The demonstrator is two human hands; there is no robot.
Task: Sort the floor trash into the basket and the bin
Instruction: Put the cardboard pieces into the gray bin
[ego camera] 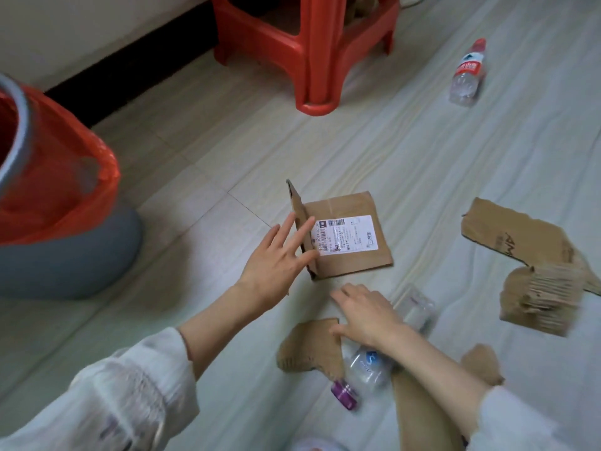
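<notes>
Pale tiled floor [201, 151]: at twelve o'clock of the hands lies a flat brown labelled cardboard sheet [344, 237]. Left hand [276, 255], fingers spread wide, touches its raised flap, likely to lift it; right hand [366, 312] lies flat, holding nothing.

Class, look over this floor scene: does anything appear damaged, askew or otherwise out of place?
Yes. The brown cardboard pieces are damaged: the large one at right has ragged, torn edges. The flat brown labelled cardboard has one flap standing up, where the left hand touches it. A clear red-capped plastic bottle lies toppled.
</notes>
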